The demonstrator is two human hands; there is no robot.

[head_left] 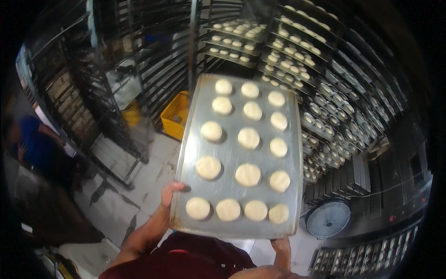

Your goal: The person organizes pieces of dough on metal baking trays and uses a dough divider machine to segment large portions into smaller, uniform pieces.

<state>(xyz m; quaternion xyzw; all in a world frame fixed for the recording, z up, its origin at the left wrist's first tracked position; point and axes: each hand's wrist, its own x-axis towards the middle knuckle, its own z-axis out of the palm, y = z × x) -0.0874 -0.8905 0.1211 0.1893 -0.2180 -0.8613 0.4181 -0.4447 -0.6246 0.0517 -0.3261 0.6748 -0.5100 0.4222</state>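
Observation:
A metal baking tray (pixel 232 186) is held out in front of my body, its near edge close to my dark red shirt. Rows of pale round dough pieces (pixel 249 138) lie on it, spaced apart except for the closer row at the near edge. My left hand (pixel 173 191) grips the tray's left edge near the lower corner, its thumb on the rim. Beneath the near right corner is my right hand (pixel 280 243), its fingers mostly hidden under the tray; it supports that corner.
Ahead stands a rack with trays of dough (pixel 292 51); a dark, slatted rack (pixel 162 60) stands left of it. A yellow crate (pixel 175 115) sits on the tiled floor. At right are a round fan (pixel 328 219) and filled molds (pixel 364 251). A person in blue (pixel 39 139) is at far left.

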